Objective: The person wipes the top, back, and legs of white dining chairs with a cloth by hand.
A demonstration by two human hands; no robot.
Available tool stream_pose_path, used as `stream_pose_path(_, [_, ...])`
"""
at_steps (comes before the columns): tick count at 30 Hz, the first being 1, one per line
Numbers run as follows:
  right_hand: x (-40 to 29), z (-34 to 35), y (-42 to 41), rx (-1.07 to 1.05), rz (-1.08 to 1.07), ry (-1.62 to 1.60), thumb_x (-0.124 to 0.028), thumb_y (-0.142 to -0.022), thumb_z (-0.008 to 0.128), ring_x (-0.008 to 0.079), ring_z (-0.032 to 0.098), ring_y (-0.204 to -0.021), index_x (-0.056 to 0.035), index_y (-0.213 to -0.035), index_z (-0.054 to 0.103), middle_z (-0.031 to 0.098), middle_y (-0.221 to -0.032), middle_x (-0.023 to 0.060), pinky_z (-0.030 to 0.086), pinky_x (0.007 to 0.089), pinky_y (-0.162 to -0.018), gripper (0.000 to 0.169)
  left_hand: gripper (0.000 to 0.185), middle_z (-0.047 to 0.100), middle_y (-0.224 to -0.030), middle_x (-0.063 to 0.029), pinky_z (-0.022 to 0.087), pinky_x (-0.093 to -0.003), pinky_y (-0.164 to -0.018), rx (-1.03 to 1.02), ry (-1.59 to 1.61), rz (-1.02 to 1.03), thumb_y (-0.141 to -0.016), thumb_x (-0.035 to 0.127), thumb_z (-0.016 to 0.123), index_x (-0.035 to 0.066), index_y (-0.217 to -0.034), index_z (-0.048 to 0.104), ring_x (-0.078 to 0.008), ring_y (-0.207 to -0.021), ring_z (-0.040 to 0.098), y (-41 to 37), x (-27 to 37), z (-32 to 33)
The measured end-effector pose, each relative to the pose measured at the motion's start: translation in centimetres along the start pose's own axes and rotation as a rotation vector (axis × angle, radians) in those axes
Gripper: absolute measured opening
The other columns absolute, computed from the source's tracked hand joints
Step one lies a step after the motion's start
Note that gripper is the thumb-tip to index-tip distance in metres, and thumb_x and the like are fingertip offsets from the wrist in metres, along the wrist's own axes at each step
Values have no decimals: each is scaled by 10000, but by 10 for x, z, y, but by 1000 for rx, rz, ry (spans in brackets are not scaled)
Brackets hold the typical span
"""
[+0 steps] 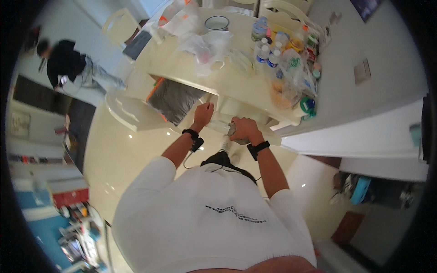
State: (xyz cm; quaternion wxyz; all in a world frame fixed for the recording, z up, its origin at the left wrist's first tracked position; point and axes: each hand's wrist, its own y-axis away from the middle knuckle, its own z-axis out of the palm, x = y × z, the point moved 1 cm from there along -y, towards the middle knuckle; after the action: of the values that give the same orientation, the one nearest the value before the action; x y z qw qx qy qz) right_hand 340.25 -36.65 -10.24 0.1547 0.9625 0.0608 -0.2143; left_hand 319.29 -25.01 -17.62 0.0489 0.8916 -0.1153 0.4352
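My right hand is closed on a crumpled grey cloth, which lies against the top of a cream chair back. My left hand has its fingers curled at the left end of that chair back; whether it grips the chair is hard to tell. Black bands with small boxes are on both wrists. Just beyond the chair stands a cream table. Left of my left hand, a second chair bears a grey item with orange edging.
The table bears plastic bags, an enamel-like bowl, water bottles and a green-capped container. Another cream chair stands left. A person in dark top and jeans stands farther left. A wall is at right.
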Motion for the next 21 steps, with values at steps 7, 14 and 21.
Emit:
stream_pose_path(7, [-29,-14,-4,99,-32,378,-404,-611,833,312,700,-772,-127,-971,596,705,-822,115,544,445,-660,513,368,660,-835,-225,480,-538,-744,-6,-83,8,-946,324,490,8,-825,637,-446,-806,610,-14,13,-4])
stream_pose_path(14, [-44,-47,-29,-141,-184,453,-357,-615,847,331,707,-848,-116,-1081,626,712,-900,128,570,460,-752,569,365,668,-842,-213,497,-520,-784,125,-5,35,-928,323,475,23,-813,648,-416,-840,635,-14,18,-1])
stream_pose_path(21, [-30,-52,-60,-388,-197,482,-465,-575,839,356,702,-950,-183,-1328,577,722,-1023,159,562,462,-838,846,368,706,-864,-200,528,-515,-776,-55,-108,-34,-882,346,491,53,-843,711,-406,-816,676,-26,22,2])
